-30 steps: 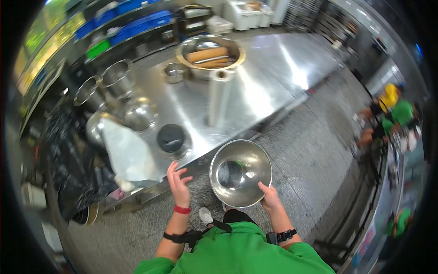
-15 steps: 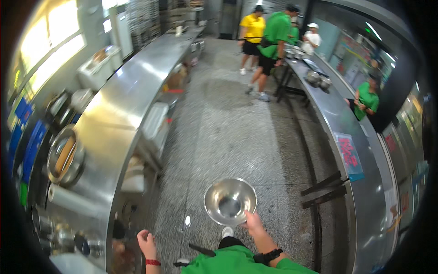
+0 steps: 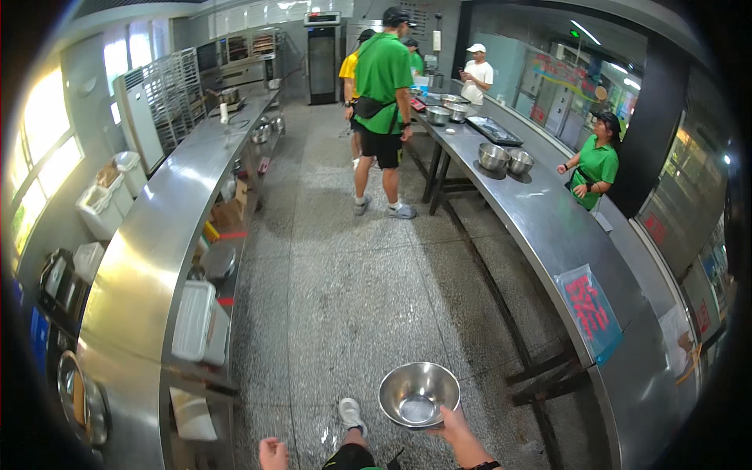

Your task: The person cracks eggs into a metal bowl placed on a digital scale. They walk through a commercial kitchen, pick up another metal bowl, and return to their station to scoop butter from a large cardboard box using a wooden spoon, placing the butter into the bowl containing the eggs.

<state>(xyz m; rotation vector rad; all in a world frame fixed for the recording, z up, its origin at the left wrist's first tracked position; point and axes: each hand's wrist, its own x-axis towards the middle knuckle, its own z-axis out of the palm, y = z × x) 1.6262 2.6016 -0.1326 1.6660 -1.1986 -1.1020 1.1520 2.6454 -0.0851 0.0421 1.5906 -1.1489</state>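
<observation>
Lower and further right than before, a shiny round steel bowl (image 3: 419, 394) hangs toward half past five, rim pinched by the right hand (image 3: 450, 427); the left hand (image 3: 273, 453), at seven, curls inward. At four, a red-lettered bluish plastic bag (image 3: 587, 313) covers some smooth steel bench (image 3: 564, 243); a green-shirted person (image 3: 384, 78) blocks twelve.

— Findings at 12 o'clock?
— Cabinet (image 3: 323, 66), beyond the standing co-worker (image 3: 384, 86). Bowl (image 3: 419, 395) at 1 o'clock, in the right hand (image 3: 452, 428).
— To the right?
— Right bench (image 3: 556, 231): plastic bag (image 3: 586, 309) on it at 2 o'clock, two pots (image 3: 493, 159) farther off at 1.
— To the left?
— Left bench (image 3: 137, 262): basin (image 3: 96, 411) on it at 10 o'clock, container (image 3: 193, 321) beneath.
</observation>
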